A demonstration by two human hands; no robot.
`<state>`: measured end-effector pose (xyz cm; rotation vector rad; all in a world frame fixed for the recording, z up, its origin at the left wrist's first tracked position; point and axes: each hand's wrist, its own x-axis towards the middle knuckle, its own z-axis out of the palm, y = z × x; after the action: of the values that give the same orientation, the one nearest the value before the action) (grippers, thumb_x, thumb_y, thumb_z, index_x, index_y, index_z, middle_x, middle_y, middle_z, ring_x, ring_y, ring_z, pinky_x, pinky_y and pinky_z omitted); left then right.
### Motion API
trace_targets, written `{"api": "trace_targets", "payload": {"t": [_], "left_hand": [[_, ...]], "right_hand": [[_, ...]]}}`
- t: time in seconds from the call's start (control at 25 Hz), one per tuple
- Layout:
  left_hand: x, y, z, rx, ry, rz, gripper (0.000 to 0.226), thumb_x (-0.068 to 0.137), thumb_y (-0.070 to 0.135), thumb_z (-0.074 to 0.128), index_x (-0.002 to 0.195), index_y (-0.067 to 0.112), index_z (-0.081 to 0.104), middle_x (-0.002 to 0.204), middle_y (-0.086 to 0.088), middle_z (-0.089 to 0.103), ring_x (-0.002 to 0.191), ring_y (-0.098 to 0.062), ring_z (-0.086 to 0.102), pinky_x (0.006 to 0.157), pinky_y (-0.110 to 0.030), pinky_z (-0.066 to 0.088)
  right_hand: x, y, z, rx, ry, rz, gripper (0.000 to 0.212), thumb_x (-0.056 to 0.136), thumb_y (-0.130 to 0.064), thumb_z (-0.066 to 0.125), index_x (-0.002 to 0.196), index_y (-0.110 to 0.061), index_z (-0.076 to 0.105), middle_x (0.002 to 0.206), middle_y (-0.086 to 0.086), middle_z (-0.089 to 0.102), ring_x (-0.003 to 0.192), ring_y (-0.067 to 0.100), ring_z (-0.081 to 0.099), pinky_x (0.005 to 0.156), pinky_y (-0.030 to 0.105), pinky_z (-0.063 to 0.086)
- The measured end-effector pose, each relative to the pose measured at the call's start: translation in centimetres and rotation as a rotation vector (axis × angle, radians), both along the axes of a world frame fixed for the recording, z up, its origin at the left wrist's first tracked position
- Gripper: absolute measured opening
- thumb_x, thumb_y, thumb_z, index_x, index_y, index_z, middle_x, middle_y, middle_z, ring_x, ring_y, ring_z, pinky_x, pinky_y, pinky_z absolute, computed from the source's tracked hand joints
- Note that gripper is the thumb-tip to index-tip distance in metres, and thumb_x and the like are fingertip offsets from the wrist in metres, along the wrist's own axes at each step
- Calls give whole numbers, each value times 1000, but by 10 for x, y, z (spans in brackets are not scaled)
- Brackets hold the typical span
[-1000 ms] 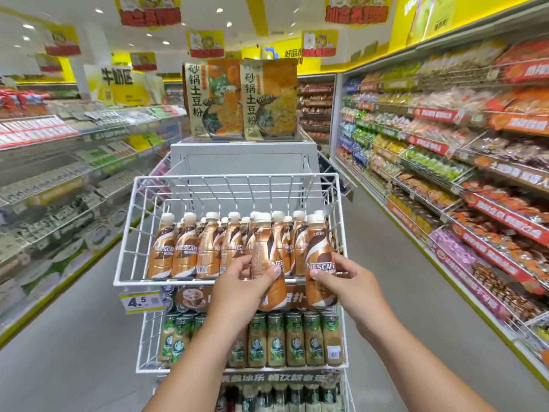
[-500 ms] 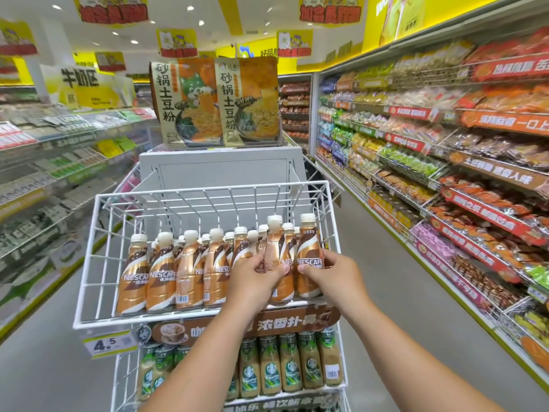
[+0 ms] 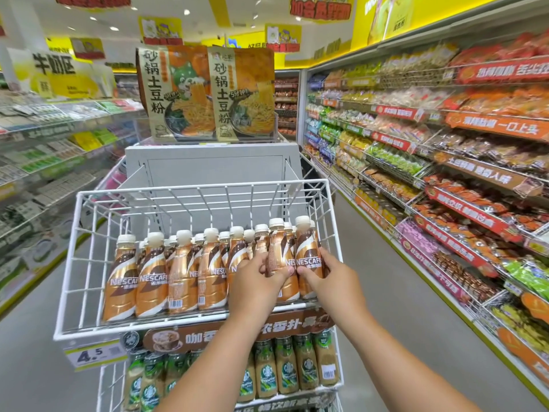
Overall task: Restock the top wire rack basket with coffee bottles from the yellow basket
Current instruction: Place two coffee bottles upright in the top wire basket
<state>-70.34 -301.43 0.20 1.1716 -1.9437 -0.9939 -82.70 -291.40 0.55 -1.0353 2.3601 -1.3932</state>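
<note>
I see a row of brown Nescafé coffee bottles [image 3: 184,272] standing upright along the front of the top wire basket [image 3: 89,251]. My left hand [image 3: 257,285] curls its fingers [image 3: 269,267] round one bottle [image 3: 277,251] near the right end, thumb pressed on its label. My right hand [image 3: 332,282] grips the rightmost bottle [image 3: 307,254], fingers wrapped behind it. Both bottles stand inside the basket. Below hang a 4.5 price tag [image 3: 93,353] and a tier of green-labelled bottles [image 3: 294,367]. Two noodle packets [image 3: 208,93] stand behind on top.
</note>
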Motion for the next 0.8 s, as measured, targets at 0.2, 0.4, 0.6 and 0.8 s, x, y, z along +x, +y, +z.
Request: {"api": "trace_targets", "payload": {"t": [0.2, 0.4, 0.6, 0.8], "left_hand": [[6, -1, 3, -62, -89, -79, 70, 86, 65, 66, 145, 32, 49, 126, 9, 59, 109, -11, 58, 90, -31, 52], [38, -9, -6, -498, -391, -85, 76, 94, 71, 37, 158, 32, 28, 154, 1, 40, 144, -21, 33, 110, -42, 45], [80, -16, -16, -568, -507, -168, 72, 97, 68, 34, 159, 33, 25, 168, -1, 19, 155, -23, 9, 123, -45, 19], [127, -7, -37, -582, -540, -176, 71, 97, 70, 33, 159, 37, 24, 170, -1, 13, 156, -25, 6, 125, -45, 12]], "right_hand": [[7, 1, 5, 25, 83, -16, 47, 92, -47, 69, 136, -35, 56, 108, -16, 71, 91, 4, 71, 77, 28, 58], [23, 10, 6, 197, 331, -64, 56, 98, -54, 52, 149, -33, 42, 139, -9, 58, 125, 17, 58, 95, 41, 55], [47, 28, -6, 348, 540, -68, 72, 102, -56, 44, 163, -24, 25, 171, -3, 15, 157, 16, 12, 123, 40, 29], [91, 50, -28, 455, 595, -65, 73, 100, -63, 39, 164, -32, 18, 173, -4, 5, 159, 18, 2, 127, 40, 17]]}}
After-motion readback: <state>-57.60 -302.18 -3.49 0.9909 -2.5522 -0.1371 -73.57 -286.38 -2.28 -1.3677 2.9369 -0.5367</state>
